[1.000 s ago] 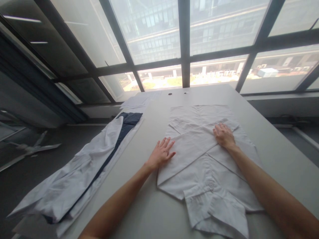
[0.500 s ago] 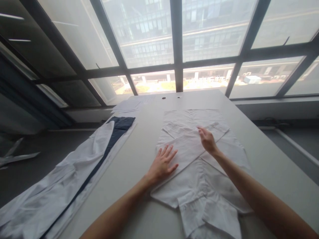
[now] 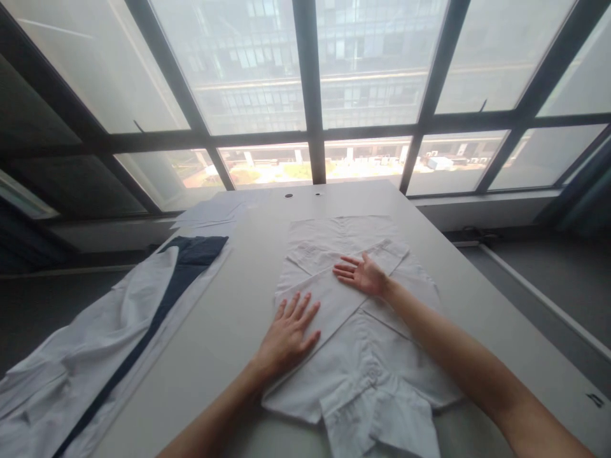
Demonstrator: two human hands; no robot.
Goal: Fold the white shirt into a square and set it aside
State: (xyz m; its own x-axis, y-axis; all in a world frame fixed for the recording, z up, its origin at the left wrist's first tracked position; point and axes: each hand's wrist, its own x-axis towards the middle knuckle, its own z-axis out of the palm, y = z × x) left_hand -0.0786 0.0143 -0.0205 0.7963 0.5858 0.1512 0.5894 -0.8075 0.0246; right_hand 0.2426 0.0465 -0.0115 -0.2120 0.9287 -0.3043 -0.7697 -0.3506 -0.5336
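Note:
A white shirt [image 3: 334,305] lies on the table, its two sleeves folded across each other over the body. Its collar end [image 3: 382,413] is toward me. My left hand [image 3: 289,334] rests flat on the left part of the shirt with fingers spread. Over the crossed sleeves, my right hand [image 3: 361,275] is turned partly palm up, its fingers stretched out toward the left, holding nothing. Whether the right hand touches the cloth I cannot tell.
White and dark blue garments [image 3: 109,318] hang over the table's left edge. Sheets of paper [image 3: 210,210] lie at the far left corner. The white table [image 3: 200,343] reaches to the windows. A small black object [image 3: 594,399] shows at the lower right.
My right hand has opened from bent fingers and moved left over the sleeves, turning its palm up. My left hand stays on the shirt. The view has swung slightly to the right.

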